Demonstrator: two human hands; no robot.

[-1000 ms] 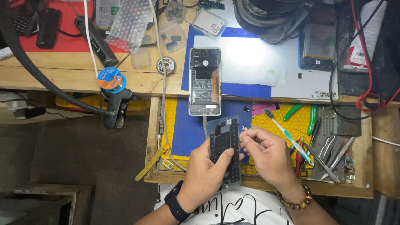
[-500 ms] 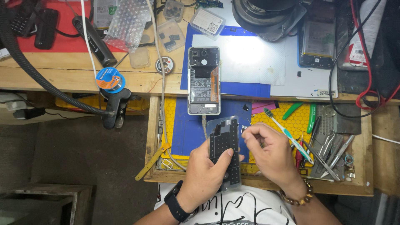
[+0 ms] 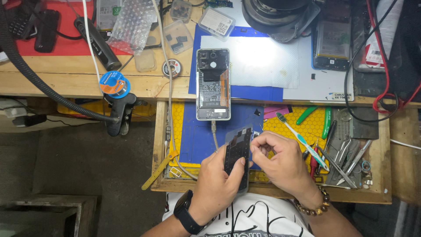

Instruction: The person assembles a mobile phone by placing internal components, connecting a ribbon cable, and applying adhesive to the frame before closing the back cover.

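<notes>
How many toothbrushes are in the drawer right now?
1: a white-and-teal toothbrush lies diagonally on the yellow mat, just beyond the right hand. Others may be hidden among the tools.

A wooden bench (image 3: 66, 83) carries an opened phone (image 3: 213, 84) and solder spool (image 3: 113, 84).

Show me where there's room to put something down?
The blue mat is bare between the opened phone and the left hand. The white sheet beside the phone is bare too. Right of the right hand, tools crowd the tray.
</notes>
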